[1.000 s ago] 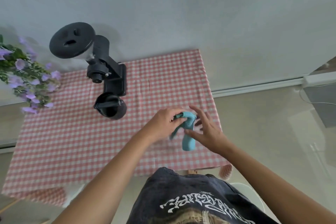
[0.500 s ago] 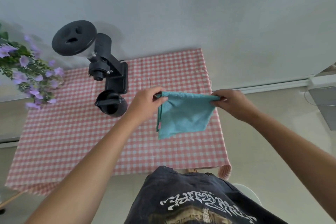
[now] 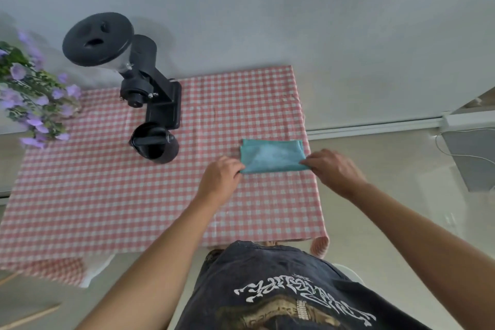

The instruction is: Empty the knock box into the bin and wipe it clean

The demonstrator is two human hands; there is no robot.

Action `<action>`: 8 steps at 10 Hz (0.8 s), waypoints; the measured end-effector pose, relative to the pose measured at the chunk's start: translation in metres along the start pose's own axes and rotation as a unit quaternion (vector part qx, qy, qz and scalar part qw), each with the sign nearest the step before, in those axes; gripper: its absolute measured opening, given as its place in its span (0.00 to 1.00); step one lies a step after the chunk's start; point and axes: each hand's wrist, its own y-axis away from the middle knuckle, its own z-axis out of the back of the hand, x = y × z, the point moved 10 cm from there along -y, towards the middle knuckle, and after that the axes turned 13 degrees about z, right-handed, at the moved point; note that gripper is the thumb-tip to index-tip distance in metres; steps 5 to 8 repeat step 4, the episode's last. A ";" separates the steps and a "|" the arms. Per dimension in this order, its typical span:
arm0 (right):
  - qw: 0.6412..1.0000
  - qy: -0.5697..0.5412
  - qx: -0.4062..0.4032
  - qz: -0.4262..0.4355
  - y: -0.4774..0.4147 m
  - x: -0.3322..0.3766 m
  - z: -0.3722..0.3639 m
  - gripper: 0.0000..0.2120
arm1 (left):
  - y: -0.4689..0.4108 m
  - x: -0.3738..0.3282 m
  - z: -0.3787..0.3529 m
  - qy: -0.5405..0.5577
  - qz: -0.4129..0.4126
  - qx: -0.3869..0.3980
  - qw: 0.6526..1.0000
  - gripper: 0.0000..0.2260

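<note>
Cloth (image 3: 272,155) (teal, folded) lies on bench (image 3: 107,195); left hand (image 3: 221,178) and right hand (image 3: 330,169) each grip a near corner, pinched closed.

Purple flowers (image 3: 32,96) cut off at left edge, knock box (image 3: 155,146) interior too dark to tell

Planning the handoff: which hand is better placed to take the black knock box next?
Left. The left hand is nearer the black round knock box, which sits to its left on the checked tablecloth. The right hand is beyond the folded teal cloth, at the table's right edge.
</note>
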 end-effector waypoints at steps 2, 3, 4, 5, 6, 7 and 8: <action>0.994 0.032 0.107 -0.020 0.059 0.022 -0.080 0.13 | 0.054 0.009 -0.090 -0.074 0.008 0.105 0.992 0.12; 0.979 0.046 0.198 -0.014 0.082 0.033 -0.118 0.19 | 0.079 0.018 -0.130 -0.141 0.016 0.217 0.966 0.16; 0.959 0.034 0.277 -0.046 0.109 0.038 -0.144 0.33 | 0.111 0.033 -0.148 -0.156 0.043 0.288 0.944 0.29; 0.959 0.034 0.277 -0.046 0.109 0.038 -0.144 0.33 | 0.111 0.033 -0.148 -0.156 0.043 0.288 0.944 0.29; 0.959 0.034 0.277 -0.046 0.109 0.038 -0.144 0.33 | 0.111 0.033 -0.148 -0.156 0.043 0.288 0.944 0.29; 0.959 0.034 0.277 -0.046 0.109 0.038 -0.144 0.33 | 0.111 0.033 -0.148 -0.156 0.043 0.288 0.944 0.29; 0.959 0.034 0.277 -0.046 0.109 0.038 -0.144 0.33 | 0.111 0.033 -0.148 -0.156 0.043 0.288 0.944 0.29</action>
